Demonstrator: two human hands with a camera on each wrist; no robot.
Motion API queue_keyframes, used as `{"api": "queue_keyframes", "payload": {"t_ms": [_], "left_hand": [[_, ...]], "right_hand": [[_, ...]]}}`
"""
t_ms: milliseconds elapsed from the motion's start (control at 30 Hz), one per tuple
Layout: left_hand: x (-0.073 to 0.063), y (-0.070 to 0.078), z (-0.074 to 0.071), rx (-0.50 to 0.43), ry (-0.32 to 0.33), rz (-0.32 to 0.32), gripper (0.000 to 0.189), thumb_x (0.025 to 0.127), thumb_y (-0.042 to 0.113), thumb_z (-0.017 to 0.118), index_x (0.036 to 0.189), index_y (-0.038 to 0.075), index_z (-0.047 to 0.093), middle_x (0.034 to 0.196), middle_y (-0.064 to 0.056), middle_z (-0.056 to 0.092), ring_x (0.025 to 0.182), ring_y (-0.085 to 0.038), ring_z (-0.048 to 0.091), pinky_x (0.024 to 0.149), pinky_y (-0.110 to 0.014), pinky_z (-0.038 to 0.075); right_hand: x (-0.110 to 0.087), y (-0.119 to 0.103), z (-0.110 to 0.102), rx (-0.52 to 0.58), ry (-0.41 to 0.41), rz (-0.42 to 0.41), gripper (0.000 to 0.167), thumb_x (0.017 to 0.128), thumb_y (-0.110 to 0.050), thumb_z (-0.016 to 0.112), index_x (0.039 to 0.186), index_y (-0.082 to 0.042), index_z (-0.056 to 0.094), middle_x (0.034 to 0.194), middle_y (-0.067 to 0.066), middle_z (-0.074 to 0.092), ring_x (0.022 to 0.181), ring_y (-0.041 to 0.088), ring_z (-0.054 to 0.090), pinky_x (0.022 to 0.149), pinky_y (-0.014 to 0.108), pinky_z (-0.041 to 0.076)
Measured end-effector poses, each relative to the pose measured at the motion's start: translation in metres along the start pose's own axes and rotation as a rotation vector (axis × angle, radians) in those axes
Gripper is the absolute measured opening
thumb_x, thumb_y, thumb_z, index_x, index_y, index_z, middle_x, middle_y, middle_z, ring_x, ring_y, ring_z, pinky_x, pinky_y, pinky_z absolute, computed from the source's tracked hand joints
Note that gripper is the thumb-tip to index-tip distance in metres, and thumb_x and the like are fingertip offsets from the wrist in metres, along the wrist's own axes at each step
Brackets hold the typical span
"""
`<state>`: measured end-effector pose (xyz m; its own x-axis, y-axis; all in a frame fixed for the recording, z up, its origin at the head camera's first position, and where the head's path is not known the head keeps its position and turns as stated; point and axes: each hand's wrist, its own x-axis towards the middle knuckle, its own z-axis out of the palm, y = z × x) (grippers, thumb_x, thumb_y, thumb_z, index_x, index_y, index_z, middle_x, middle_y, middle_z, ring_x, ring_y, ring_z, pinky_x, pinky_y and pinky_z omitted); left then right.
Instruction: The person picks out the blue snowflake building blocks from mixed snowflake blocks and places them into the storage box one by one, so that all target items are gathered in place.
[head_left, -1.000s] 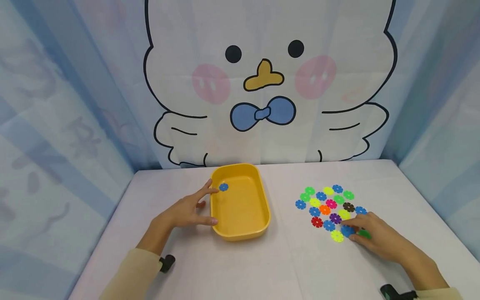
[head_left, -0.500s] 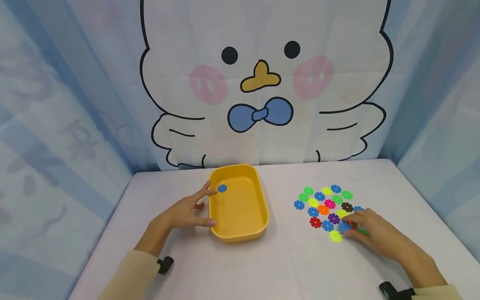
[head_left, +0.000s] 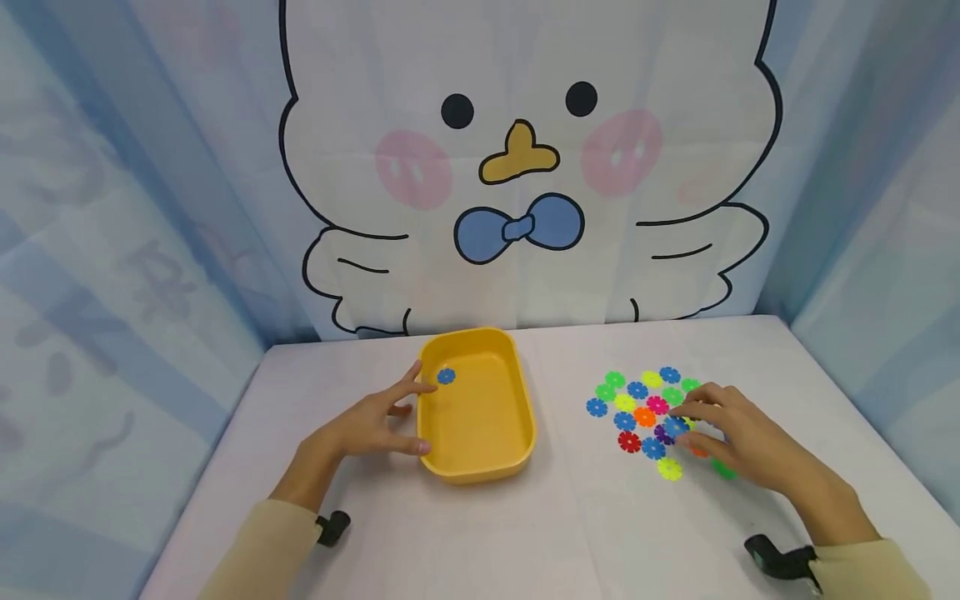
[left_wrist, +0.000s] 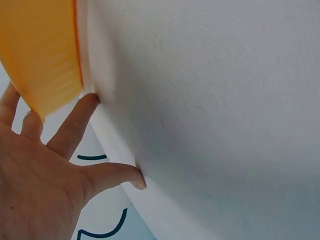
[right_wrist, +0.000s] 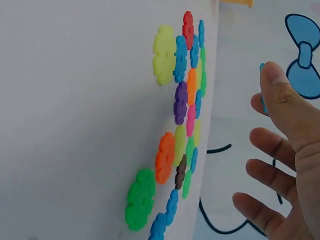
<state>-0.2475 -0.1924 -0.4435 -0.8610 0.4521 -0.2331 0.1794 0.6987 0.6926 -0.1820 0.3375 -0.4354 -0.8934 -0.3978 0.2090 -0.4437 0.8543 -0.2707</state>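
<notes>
My right hand (head_left: 738, 437) pinches a blue snowflake-shaped plastic disc (head_left: 676, 427) between thumb and fingertips, raised over the spread of discs. In the right wrist view, the held disc shows edge-on behind the thumb, and the other fingers are loosely bent. My left hand (head_left: 367, 423) has its fingers spread along the left side of a yellow tray (head_left: 480, 425), thumb and fingertips right at the rim. One blue disc (head_left: 446, 376) lies inside the tray, near its far left corner.
Several discs in many colours lie flat on the white table, among them a red disc (head_left: 629, 442), a yellow disc (head_left: 670, 469) and a green disc (right_wrist: 140, 200). Behind the table hangs a curtain (head_left: 525, 283) with a cartoon figure. Dark camera mounts (head_left: 780, 560) sit at both wrists.
My right hand has picked the blue disc up from the near right of the spread and moved it up and left. The left hand and tray keep their places.
</notes>
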Motion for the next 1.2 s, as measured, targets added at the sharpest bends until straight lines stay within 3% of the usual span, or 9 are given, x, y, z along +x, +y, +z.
{"api": "queue_keyframes", "payload": {"t_ms": [100,333,567,867,1200], "left_hand": [[0.001,0.001,-0.001,0.004,-0.003,0.010,0.090,0.077,0.053,0.087,0.154,0.037,0.044,0.172,0.019,0.002,0.141,-0.035,0.051,0.109,-0.065,0.044],[0.005,0.002,0.001,-0.013,-0.005,0.028,0.090,0.078,0.051,0.087,0.155,0.038,0.041,0.172,0.019,0.001,0.141,-0.035,0.050,0.110,-0.066,0.042],[0.007,0.002,0.005,-0.045,0.002,0.038,0.091,0.078,0.050,0.087,0.155,0.039,0.040,0.172,0.018,-0.001,0.142,-0.036,0.049,0.110,-0.066,0.042],[0.009,0.005,0.005,-0.027,-0.002,0.028,0.089,0.077,0.052,0.087,0.153,0.040,0.042,0.172,0.017,-0.001,0.140,-0.037,0.051,0.109,-0.064,0.044],[0.003,0.001,0.006,-0.032,0.012,0.016,0.088,0.078,0.051,0.087,0.152,0.033,0.044,0.173,0.013,0.001,0.137,-0.038,0.053,0.106,-0.061,0.048]], "right_hand": [[0.008,-0.006,0.002,0.030,0.021,-0.009,0.034,0.084,-0.021,0.086,0.117,-0.017,0.076,0.116,0.006,0.062,0.112,0.031,0.055,0.089,0.057,0.058],[0.027,-0.017,0.008,0.061,0.098,-0.114,0.036,0.083,-0.016,0.086,0.117,-0.015,0.076,0.118,0.004,0.061,0.113,0.027,0.053,0.084,0.049,0.058],[0.047,-0.029,0.002,0.101,0.004,-0.070,0.034,0.087,-0.020,0.084,0.120,-0.015,0.074,0.124,0.009,0.060,0.121,0.034,0.053,0.089,0.053,0.059],[0.066,-0.042,-0.003,0.115,-0.047,-0.036,0.037,0.091,-0.029,0.080,0.124,-0.017,0.073,0.128,0.009,0.060,0.125,0.033,0.051,0.093,0.054,0.058],[0.095,-0.064,0.006,0.148,-0.048,-0.103,0.033,0.092,-0.030,0.078,0.122,-0.016,0.073,0.124,0.007,0.061,0.119,0.029,0.054,0.100,0.052,0.055]]}}
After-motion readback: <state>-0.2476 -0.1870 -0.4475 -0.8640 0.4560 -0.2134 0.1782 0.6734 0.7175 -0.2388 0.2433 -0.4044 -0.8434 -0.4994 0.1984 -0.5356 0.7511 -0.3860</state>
